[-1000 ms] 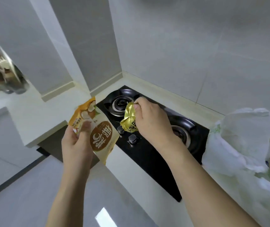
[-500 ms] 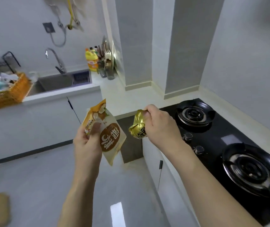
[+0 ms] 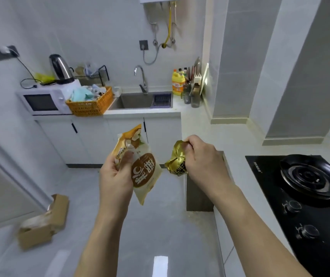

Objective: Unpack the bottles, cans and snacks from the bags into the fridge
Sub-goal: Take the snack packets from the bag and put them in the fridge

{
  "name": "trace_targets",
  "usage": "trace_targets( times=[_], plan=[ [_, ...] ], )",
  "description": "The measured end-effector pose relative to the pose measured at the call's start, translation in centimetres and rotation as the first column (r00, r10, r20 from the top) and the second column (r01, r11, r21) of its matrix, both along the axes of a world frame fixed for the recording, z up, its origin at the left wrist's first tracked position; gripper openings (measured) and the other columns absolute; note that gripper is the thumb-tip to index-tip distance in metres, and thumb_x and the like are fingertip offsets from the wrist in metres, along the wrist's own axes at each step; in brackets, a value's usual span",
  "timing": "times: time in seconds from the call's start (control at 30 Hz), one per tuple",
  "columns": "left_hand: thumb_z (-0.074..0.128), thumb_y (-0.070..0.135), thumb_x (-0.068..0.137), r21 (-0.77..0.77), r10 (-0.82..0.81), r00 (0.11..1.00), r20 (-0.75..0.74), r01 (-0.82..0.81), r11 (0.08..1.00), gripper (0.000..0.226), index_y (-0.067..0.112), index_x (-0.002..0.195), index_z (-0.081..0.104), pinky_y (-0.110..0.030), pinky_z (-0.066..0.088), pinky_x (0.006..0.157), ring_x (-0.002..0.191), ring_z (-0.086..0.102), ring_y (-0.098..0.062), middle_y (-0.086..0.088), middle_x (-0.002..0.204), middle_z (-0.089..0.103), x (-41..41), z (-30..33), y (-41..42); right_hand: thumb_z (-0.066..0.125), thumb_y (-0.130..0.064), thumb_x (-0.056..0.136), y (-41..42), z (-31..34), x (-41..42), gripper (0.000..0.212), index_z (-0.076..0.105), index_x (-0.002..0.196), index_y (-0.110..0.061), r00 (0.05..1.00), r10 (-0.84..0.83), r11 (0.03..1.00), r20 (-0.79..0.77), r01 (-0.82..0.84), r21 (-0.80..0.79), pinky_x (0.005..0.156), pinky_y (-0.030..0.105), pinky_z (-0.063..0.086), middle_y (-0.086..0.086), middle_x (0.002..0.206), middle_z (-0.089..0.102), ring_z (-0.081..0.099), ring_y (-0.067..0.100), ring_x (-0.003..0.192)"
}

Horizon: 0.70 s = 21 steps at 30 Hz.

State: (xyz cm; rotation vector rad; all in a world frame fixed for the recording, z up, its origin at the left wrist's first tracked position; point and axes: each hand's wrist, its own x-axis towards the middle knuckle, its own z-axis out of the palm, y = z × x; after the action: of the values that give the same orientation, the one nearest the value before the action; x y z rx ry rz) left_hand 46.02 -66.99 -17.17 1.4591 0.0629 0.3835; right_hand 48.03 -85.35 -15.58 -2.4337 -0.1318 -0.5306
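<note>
White tiles and white cabinets made up the kitchen in which two snack packets were held up over the grey floor (image 3: pixel 160 226). A cream and orange snack packet (image 3: pixel 140 166), printed with a brown disc, was gripped by the left hand (image 3: pixel 116 176), the thumb laid across its front and the fingers curled behind it. Just beside it, but apart from it, a crumpled gold packet (image 3: pixel 177 160) was pinched at its top by the curled fingers of the right hand (image 3: pixel 204 162). To the right, a black gas hob (image 3: pixel 310 196) was set into the worktop (image 3: pixel 210 132). Further back, a sink (image 3: pixel 138 100) with a curved tap (image 3: pixel 141 78) was seen, with a yellow bottle (image 3: pixel 178 82) to its right and an orange basket (image 3: pixel 91 104) to its left. A white microwave (image 3: pixel 44 100) stood beside the basket, with a steel kettle (image 3: pixel 60 68) on top of it. An open cardboard box (image 3: pixel 44 222) lay on the floor at the left.
</note>
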Motion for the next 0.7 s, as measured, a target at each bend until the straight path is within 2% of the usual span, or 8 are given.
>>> trace_targets(
  times=[0.07, 0.2, 0.37, 0.57, 0.7],
  plan=[
    [0.054, 0.038, 0.096, -0.001, 0.059, 0.998, 0.015, -0.059, 0.998, 0.02, 0.03, 0.109, 0.067, -0.039, 0.057, 0.077, 0.099, 0.069, -0.02, 0.001, 0.104, 0.073, -0.9, 0.6, 1.1, 0.036, -0.021, 0.101, 1.4, 0.5, 0.7, 0.02, 0.053, 0.094, -0.012, 0.997, 0.072, 0.997, 0.017, -0.072, 0.016, 0.062, 0.045, 0.051, 0.005, 0.074, 0.058, 0.056, 0.024, 0.068],
    [0.056, 0.034, 0.096, -0.037, 0.242, 0.97, 0.023, -0.241, 0.97, 0.02, 0.029, 0.112, 0.066, -0.034, 0.056, 0.077, 0.099, 0.069, -0.015, 0.003, 0.104, 0.073, -3.3, 1.1, 3.5, 0.036, -0.022, 0.101, 4.9, 0.6, 0.8, 0.02, 0.054, 0.097, -0.015, 0.97, 0.241, 0.97, 0.03, -0.242, 0.018, 0.062, 0.043, 0.052, 0.002, 0.075, 0.058, 0.056, 0.019, 0.067],
    [0.059, 0.031, 0.096, -0.07, 0.422, 0.907, 0.017, -0.419, 0.905, 0.018, 0.027, 0.11, 0.069, -0.04, 0.057, 0.078, 0.098, 0.07, -0.022, -0.002, 0.102, 0.074, -7.8, 0.7, 6.3, 0.038, -0.023, 0.101, 9.7, 0.0, -0.5, 0.019, 0.055, 0.097, -0.015, 0.908, 0.418, 0.908, 0.034, -0.419, 0.011, 0.061, 0.044, 0.049, 0.002, 0.074, 0.057, 0.055, 0.022, 0.067],
    [0.058, 0.026, 0.098, -0.039, 0.633, 0.774, 0.01, -0.632, 0.774, 0.013, 0.029, 0.097, 0.07, -0.02, 0.054, 0.064, 0.089, 0.071, -0.011, 0.005, 0.092, 0.075, -14.8, 1.1, 11.0, 0.04, -0.022, 0.099, 17.1, -0.3, -4.0, 0.018, 0.055, 0.093, -0.014, 0.79, 0.61, 0.788, 0.059, -0.613, 0.055, 0.057, 0.042, 0.045, 0.001, 0.071, 0.056, 0.054, 0.025, 0.065],
    [0.057, 0.024, 0.098, -0.016, 0.735, 0.677, 0.031, -0.735, 0.678, 0.012, 0.024, 0.096, 0.069, -0.02, 0.054, 0.062, 0.084, 0.072, -0.011, 0.002, 0.089, 0.075, -20.0, 2.2, 14.5, 0.042, -0.02, 0.099, 22.6, 0.4, -7.4, 0.017, 0.055, 0.09, -0.012, 0.704, 0.704, 0.7, 0.096, -0.71, 0.077, 0.057, 0.04, 0.042, 0.003, 0.07, 0.056, 0.052, 0.026, 0.065]
  ],
)
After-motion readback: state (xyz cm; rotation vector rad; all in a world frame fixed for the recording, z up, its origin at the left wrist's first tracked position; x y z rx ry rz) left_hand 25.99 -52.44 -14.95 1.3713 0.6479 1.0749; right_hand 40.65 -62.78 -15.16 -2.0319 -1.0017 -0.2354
